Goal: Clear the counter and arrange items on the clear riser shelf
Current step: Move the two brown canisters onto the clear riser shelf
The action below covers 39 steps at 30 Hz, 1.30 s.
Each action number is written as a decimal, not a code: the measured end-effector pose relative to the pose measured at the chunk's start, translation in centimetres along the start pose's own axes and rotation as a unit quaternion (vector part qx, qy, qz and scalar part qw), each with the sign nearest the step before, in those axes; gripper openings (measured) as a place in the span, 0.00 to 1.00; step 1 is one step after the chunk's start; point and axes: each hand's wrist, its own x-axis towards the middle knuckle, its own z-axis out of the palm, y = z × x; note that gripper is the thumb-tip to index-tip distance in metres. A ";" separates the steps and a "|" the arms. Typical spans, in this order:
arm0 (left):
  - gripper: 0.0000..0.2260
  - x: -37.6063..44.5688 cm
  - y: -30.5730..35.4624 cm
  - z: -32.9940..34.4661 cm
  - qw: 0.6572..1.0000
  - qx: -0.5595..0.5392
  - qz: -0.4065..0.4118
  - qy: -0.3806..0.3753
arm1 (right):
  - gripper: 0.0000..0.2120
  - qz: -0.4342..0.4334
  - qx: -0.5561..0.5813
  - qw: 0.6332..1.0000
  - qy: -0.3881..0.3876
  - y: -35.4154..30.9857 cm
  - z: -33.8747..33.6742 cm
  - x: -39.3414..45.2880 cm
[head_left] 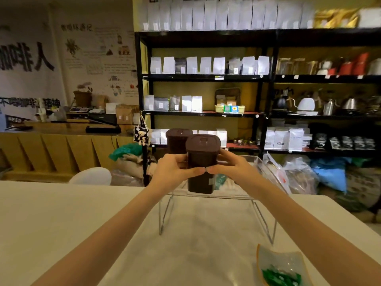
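A tall dark brown container (201,162) with a matching lid is gripped from both sides by my left hand (172,169) and my right hand (231,165), fingertips meeting at its front. Its base sits at the front edge of the clear riser shelf (226,196), which stands on thin metal legs on the white counter (82,223). A second dark brown container (176,139) stands on the riser just behind and to the left. Whether the held container rests on the riser or hovers just above it is unclear.
A clear dish (282,263) holding green wrapped pieces lies on the counter at the front right. Behind the counter stands a black shelving unit (266,96) full of white bags and kettles. Sacks and plastic bags lie on the floor at right. A white chair back (90,176) shows at left.
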 end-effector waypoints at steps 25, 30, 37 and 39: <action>0.17 4.5 -1.9 3.3 0.994 0.098 0.014 0.040 | 0.17 0.002 -0.109 0.985 0.136 1.9 -0.5 2.2; 0.17 5.5 -1.9 3.8 0.990 0.127 0.009 0.054 | 0.16 0.004 -0.113 0.986 0.122 2.1 -0.1 2.5; 0.16 6.7 -1.8 3.9 0.980 0.192 -0.011 0.057 | 0.21 0.012 -0.136 0.986 0.091 2.4 0.2 2.5; 0.15 6.9 -1.7 3.8 0.981 0.187 -0.018 0.057 | 0.24 0.007 -0.152 0.986 0.076 2.5 0.3 2.4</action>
